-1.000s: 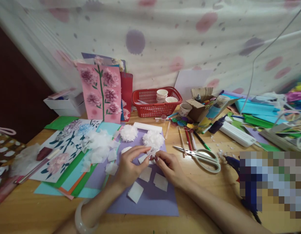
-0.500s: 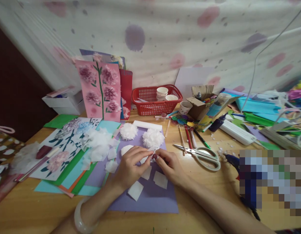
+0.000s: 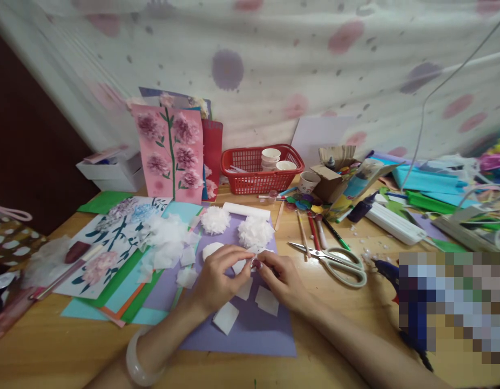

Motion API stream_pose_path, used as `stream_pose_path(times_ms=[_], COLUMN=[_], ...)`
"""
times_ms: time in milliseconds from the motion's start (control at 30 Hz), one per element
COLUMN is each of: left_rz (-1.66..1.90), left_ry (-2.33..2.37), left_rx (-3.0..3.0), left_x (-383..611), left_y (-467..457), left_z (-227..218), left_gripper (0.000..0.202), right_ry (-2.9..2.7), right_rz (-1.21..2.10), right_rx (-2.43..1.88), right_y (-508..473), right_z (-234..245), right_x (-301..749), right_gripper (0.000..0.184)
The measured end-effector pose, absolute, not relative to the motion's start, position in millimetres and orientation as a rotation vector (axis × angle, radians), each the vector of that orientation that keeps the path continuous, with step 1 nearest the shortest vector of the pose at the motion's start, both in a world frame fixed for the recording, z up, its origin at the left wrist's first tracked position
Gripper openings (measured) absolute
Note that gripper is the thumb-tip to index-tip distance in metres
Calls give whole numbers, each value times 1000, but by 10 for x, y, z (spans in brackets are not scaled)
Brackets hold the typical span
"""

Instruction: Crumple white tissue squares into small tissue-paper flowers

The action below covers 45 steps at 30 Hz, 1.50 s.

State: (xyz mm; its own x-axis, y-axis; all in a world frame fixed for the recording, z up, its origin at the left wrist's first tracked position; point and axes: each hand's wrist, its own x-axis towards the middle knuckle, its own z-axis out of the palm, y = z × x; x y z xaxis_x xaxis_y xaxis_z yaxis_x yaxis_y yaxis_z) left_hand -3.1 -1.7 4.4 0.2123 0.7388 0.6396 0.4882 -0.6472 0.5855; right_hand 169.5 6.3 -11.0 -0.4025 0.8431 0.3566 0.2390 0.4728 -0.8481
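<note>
My left hand (image 3: 215, 278) and my right hand (image 3: 280, 276) meet over a purple sheet of card (image 3: 254, 332), fingers pinched together on a small piece of white tissue paper (image 3: 238, 265). Loose white tissue squares (image 3: 225, 317) lie on the card under and beside my hands. Two fluffy white tissue flowers (image 3: 215, 220) sit at the card's far end, the right one (image 3: 256, 231) just beyond my fingertips. A pale bangle (image 3: 136, 362) circles my left wrist.
Scissors (image 3: 335, 260) lie right of the card, pens and markers (image 3: 315, 227) behind them. A red basket with paper cups (image 3: 258, 170) and a pink flower card (image 3: 169, 154) stand at the back. Coloured paper and tissue scraps (image 3: 164, 243) crowd the left; a blurred patch covers the lower right.
Both hands stay pinched on the tissue piece, with the fingers drawn slightly closer together. The view has shifted a little.
</note>
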Motion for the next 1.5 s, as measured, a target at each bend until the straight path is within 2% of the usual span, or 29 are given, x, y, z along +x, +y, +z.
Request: stream_pose_path(times_ms=[600, 1100, 1500], left_rz=[1311, 1243, 1298], left_ry=[1273, 1170, 1137], left_rx=[1796, 1810, 1832], left_x=[-37, -38, -13], left_y=[21, 19, 15], left_z=[69, 62, 81], left_gripper=[12, 14, 10], right_ry=[-1898, -1897, -1884], right_rz=[878, 909, 977], right_rx=[-906, -868, -886], right_y=[59, 73, 49], right_z=[-63, -75, -16], right_x=[1712, 1716, 1698], right_gripper=[20, 17, 28])
